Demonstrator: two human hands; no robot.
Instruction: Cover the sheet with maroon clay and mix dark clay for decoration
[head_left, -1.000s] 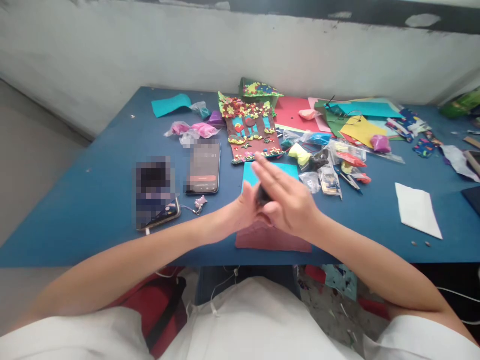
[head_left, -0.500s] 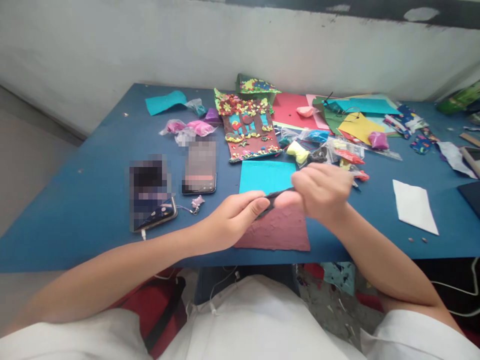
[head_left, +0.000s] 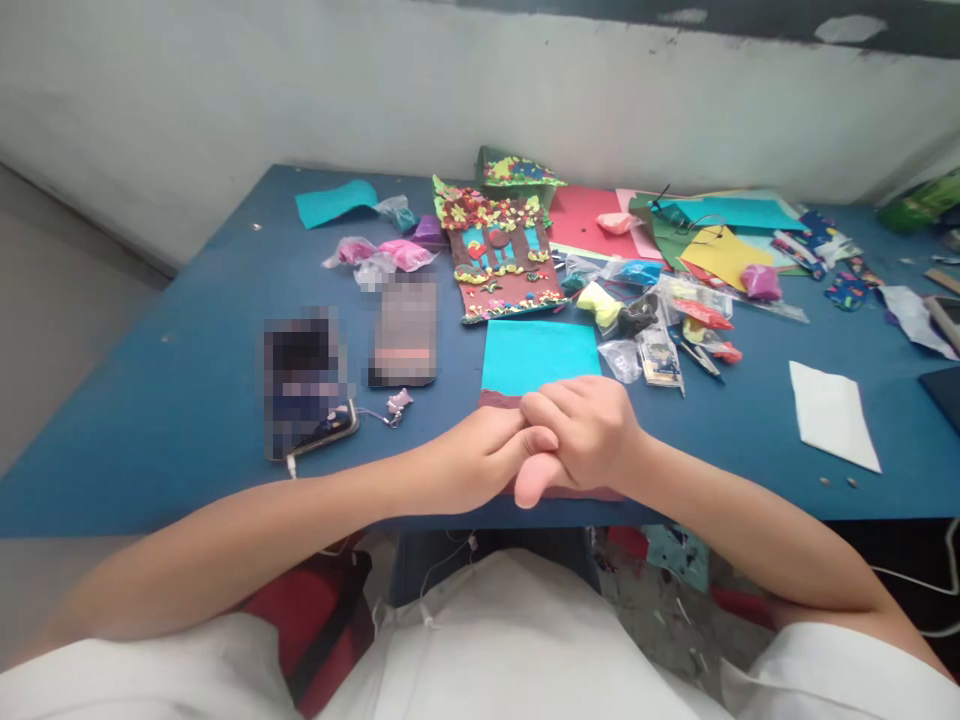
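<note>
My left hand (head_left: 476, 455) and my right hand (head_left: 592, 430) are closed and pressed together over the middle of the table's front edge. The right fingers lap over the left ones, and the right thumb points down toward me. The dark modelling clay that stretched between them a moment ago is hidden inside the hands. Under them lies a sheet, its far part a bright blue panel (head_left: 540, 352) and its near part brown clay (head_left: 498, 399), largely covered by my hands. Just beyond stands a decorated clay picture (head_left: 499, 275) with brown, blue and yellow pieces.
Two phones, one blurred (head_left: 403, 335) and one with a cable and charm (head_left: 307, 385), lie at left. Bagged clay packets, yellow (head_left: 598, 303) and black (head_left: 638, 314), sit right of the picture. Coloured paper (head_left: 720, 258) lies behind them. A white paper (head_left: 834, 415) rests at right.
My hands have come together and moved down toward the table's front edge. The dark clay strip, stretched out between them before, is now out of sight.
</note>
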